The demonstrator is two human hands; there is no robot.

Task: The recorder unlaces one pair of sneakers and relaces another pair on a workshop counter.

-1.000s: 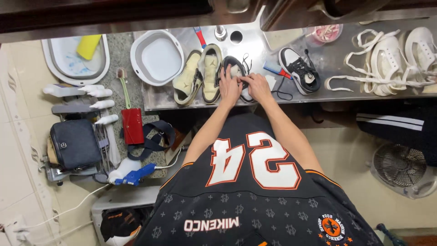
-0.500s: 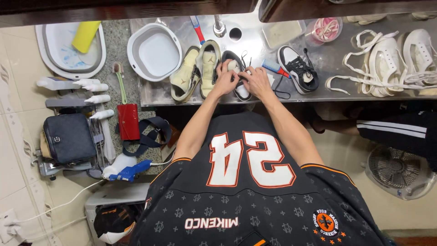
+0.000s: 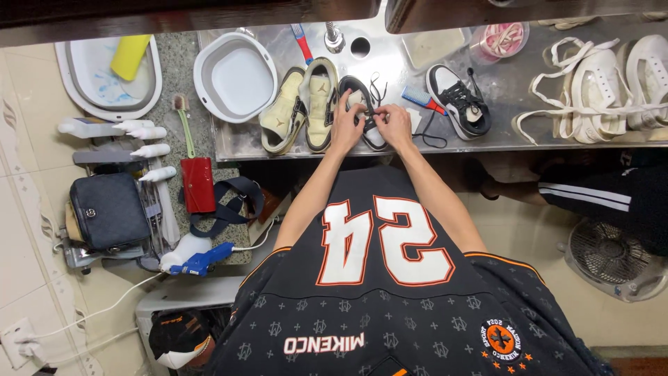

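Both hands, the left hand (image 3: 346,125) and the right hand (image 3: 395,125), close their grip on the black lace (image 3: 371,117) of a black-and-white shoe (image 3: 362,104) lying on the steel counter (image 3: 390,69), just right of two cream shoes (image 3: 306,104) and left of a blue brush (image 3: 421,99).

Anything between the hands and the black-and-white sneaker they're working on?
Nothing visible. The left hand and right hand are both already on the black-and-white sneaker, fingers at its black laces. The cream shoes lie beside it, the blue-and-red brush on its other side.
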